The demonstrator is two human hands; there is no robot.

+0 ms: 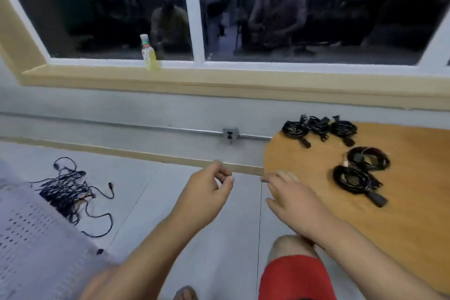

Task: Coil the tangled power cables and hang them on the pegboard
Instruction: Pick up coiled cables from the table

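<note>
- The pegboard (31, 234) is blurred and cut off by the left and bottom edges.
- The tangled cables (68, 190) run partly behind the pegboard's rim; single strands cannot be told apart.
- The table (401, 238) runs off the right and bottom edges.
- The left hand (209, 187) curls thumb to forefinger; whether it pinches anything is too small to tell.
- The right hand (292, 200) has smeared fingertips.
- The bottle (149, 53) has an unreadable label.
- A foot (186, 293) is cut by the bottom edge.

The tangled power cables (65, 192) and coiled cables (353, 179) are black; the rounded wooden table (414, 202) is orange-brown; the perforated pegboard (36, 238) is white with dark dots.
</note>
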